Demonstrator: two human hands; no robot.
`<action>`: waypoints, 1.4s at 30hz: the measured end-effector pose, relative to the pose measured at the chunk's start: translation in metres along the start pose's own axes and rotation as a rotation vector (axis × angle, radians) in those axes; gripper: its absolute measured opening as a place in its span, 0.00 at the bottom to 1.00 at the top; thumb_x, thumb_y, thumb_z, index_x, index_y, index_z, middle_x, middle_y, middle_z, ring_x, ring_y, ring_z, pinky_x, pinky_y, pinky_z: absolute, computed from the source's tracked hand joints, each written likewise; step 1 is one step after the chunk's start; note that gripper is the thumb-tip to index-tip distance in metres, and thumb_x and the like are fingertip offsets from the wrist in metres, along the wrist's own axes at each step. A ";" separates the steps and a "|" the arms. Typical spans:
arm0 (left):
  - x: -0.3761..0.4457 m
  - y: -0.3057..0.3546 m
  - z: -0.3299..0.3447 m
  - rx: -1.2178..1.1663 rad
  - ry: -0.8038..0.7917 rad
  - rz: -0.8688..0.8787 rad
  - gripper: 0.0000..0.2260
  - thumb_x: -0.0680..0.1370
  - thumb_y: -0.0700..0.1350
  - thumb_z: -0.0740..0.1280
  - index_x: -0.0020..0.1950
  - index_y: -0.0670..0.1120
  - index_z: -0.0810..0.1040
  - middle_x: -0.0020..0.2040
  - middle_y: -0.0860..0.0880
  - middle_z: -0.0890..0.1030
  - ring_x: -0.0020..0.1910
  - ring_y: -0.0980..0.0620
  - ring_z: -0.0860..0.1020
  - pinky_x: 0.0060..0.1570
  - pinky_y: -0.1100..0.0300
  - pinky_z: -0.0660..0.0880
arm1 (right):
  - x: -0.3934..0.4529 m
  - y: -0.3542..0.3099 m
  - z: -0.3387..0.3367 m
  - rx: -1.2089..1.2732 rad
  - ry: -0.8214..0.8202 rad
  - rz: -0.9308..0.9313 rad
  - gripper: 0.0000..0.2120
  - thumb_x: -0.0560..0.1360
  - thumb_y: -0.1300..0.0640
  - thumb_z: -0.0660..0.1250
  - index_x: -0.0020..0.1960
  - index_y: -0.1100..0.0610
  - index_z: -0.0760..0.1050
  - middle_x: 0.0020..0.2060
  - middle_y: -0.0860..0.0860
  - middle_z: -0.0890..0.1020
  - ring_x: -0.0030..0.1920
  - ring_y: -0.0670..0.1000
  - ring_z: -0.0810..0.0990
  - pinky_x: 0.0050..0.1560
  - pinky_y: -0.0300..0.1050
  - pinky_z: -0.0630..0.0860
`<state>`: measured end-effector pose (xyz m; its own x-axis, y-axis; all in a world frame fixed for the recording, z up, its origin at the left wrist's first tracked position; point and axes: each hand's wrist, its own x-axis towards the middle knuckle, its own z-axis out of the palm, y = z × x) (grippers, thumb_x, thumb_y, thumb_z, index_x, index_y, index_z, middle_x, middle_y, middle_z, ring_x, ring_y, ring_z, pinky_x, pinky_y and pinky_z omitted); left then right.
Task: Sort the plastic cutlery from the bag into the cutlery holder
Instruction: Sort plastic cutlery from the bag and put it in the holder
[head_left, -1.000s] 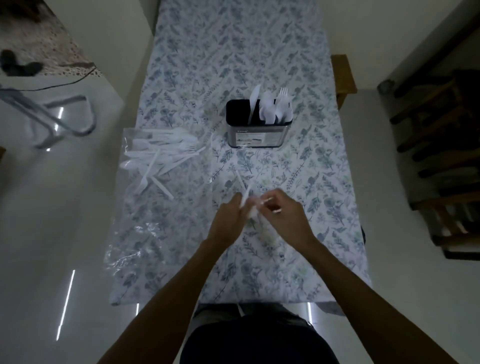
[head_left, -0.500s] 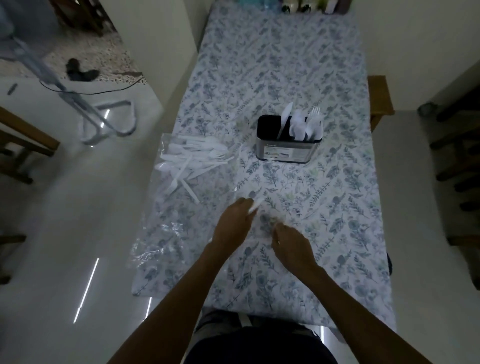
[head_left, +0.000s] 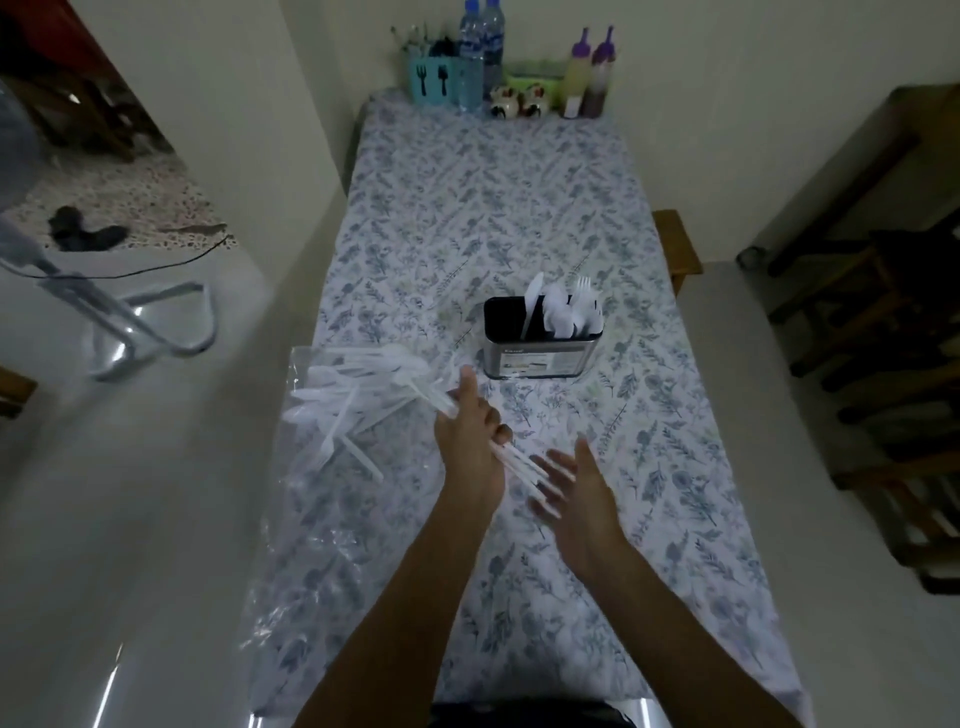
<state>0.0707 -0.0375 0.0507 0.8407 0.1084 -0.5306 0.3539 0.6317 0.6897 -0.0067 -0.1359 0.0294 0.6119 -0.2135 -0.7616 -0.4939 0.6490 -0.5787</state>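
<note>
Your left hand (head_left: 470, 436) motion-blurred; white cutlery pieces (head_left: 524, 467) in its grip smeared, type and count unreadable. Your right hand (head_left: 579, 493) fingertips blurred, contact with pieces unclear. Loose pile in clear bag (head_left: 358, 395) overlapping, kinds hard to separate. Cutlery holder (head_left: 540, 356) label too small to read, inner dividers hidden. Both your forearms cut off at bottom edge. Fan stand (head_left: 130, 322) cut by left edge.

Left hand (head_left: 470, 436) curled, gripping (thumb extended); right hand (head_left: 576, 480) flat, fingers (head_left: 550, 465) spread.
</note>
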 end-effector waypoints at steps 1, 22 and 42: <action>0.001 0.004 0.001 -0.031 0.007 -0.006 0.17 0.78 0.55 0.72 0.38 0.50 0.69 0.28 0.53 0.63 0.24 0.57 0.62 0.23 0.62 0.63 | 0.001 0.010 0.003 0.155 -0.021 0.118 0.24 0.82 0.38 0.58 0.57 0.59 0.78 0.51 0.57 0.82 0.50 0.57 0.81 0.56 0.54 0.77; 0.065 0.037 0.060 1.087 -0.510 0.777 0.13 0.85 0.41 0.60 0.64 0.32 0.68 0.33 0.52 0.71 0.24 0.61 0.69 0.23 0.69 0.66 | 0.040 -0.168 0.108 -1.329 -0.081 -1.251 0.17 0.83 0.55 0.64 0.37 0.58 0.73 0.27 0.49 0.76 0.25 0.44 0.72 0.28 0.30 0.65; 0.183 0.054 0.109 1.265 -0.487 0.756 0.14 0.75 0.47 0.76 0.44 0.36 0.81 0.39 0.45 0.84 0.36 0.52 0.81 0.42 0.58 0.79 | 0.156 -0.240 0.123 -1.380 -0.284 -1.307 0.12 0.83 0.53 0.62 0.41 0.56 0.69 0.27 0.41 0.67 0.25 0.46 0.65 0.31 0.31 0.63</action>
<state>0.2879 -0.0667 0.0448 0.9354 -0.3185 0.1535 -0.3072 -0.5174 0.7987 0.2837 -0.2350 0.0859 0.9497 0.1845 0.2529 0.3004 -0.7647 -0.5701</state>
